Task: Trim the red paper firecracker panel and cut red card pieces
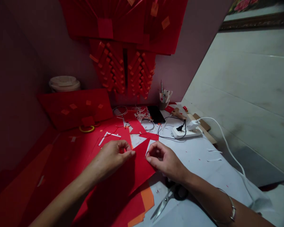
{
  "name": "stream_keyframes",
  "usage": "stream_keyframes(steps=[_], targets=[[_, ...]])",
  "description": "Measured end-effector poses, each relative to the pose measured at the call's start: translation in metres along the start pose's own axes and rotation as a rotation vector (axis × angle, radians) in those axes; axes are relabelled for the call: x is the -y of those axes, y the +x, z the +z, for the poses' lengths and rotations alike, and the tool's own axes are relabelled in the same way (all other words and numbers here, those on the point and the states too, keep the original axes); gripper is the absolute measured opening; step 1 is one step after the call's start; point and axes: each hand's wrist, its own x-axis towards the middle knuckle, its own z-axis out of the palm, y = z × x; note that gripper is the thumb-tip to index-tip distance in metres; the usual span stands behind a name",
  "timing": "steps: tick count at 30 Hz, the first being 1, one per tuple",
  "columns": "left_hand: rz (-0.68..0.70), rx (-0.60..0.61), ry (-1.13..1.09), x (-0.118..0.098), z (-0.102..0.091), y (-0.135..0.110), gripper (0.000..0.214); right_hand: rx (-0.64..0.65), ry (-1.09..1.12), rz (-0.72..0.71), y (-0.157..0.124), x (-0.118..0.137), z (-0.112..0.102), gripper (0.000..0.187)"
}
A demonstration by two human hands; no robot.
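Note:
A red sheet of paper [142, 171] is spread between my hands, its pointed corner toward the back. My left hand [115, 154] is closed in a pinch on the sheet's upper left edge. On the other side, my right hand [164, 157] pinches the right edge, thumb against fingertips, where a narrow white edge [150, 146] shows. Whether that white is a strip or the paper's underside, I cannot tell. Scissors [165, 200] with black handles lie just below my right hand, blades slightly apart. Red and orange sheets [147, 197] lie under the held paper.
A white power strip [186, 130] with plugs, a phone [156, 114], a glue gun [178, 113] and a pen cup [165, 99] stand toward the back. Paper scraps [143, 114] litter the table. A yellow tape roll [86, 128] lies left. Red paper decorations [125, 72] hang on the wall.

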Motion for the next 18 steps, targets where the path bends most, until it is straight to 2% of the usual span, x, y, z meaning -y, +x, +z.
stream_keyframes(steps=[7, 11, 18], targets=[[-0.04, -0.049, 0.055, -0.008, 0.003, -0.004, 0.032, -0.006, 0.123, 0.07, 0.001, -0.007, 0.004, 0.019], [-0.053, -0.036, 0.057, -0.01, 0.003, -0.005, 0.03, -0.006, 0.153, 0.096, 0.001, -0.007, 0.005, 0.02], [-0.03, -0.054, 0.07, -0.012, 0.002, -0.008, 0.028, -0.002, 0.195, 0.147, 0.0, -0.005, 0.005, 0.022]])
